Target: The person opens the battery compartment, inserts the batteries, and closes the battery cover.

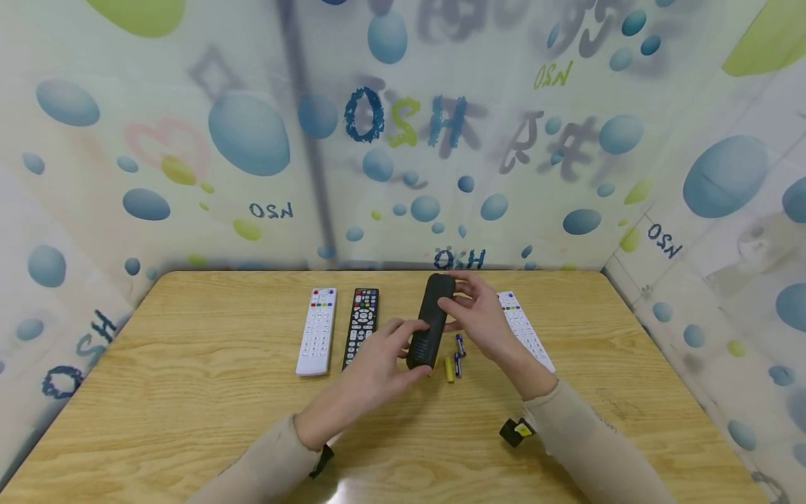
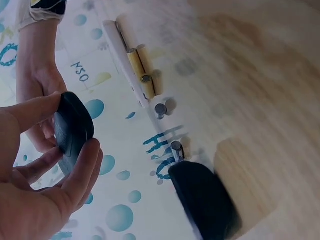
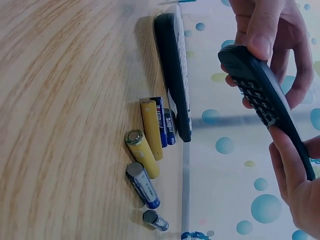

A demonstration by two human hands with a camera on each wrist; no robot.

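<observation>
Both hands are on one object. Left hand [image 1: 380, 350] holds the near end of a black remote [image 1: 432, 315], thumb at the end face and a fingertip lying on its back; right hand [image 1: 475, 318] holds the far part, thumb on the back, other fingers around the edge. Remote is off the table [image 1: 189, 420], tilted, roughly centred in front of the person. Back faces up toward the head camera, ridged patch toward the near end; keys show from the right wrist view, facing away from the head. Judgement: back-up orientation puts the rear casing in plain sight, and a grip at each end probably steadies the body while leaving the middle of the back largely uncovered. Below and just beside it, loose batteries lie in a small cluster: two yellow batteries [image 3: 142, 155] and four blue batteries [image 3: 143, 186], all counted in the right wrist view. Their closeness presumably keeps them within easy reach of either hand. Farther out, left of the hands, lie a second black remote [image 1: 363, 315], its near end partly hidden by the left hand, and a white remote [image 1: 317, 332]; both keys up, side by side, apart. Another white remote [image 1: 527, 329] lies slanted on the right, partly behind the right hand. Spacing seems meant to leave the centre for handling.
</observation>
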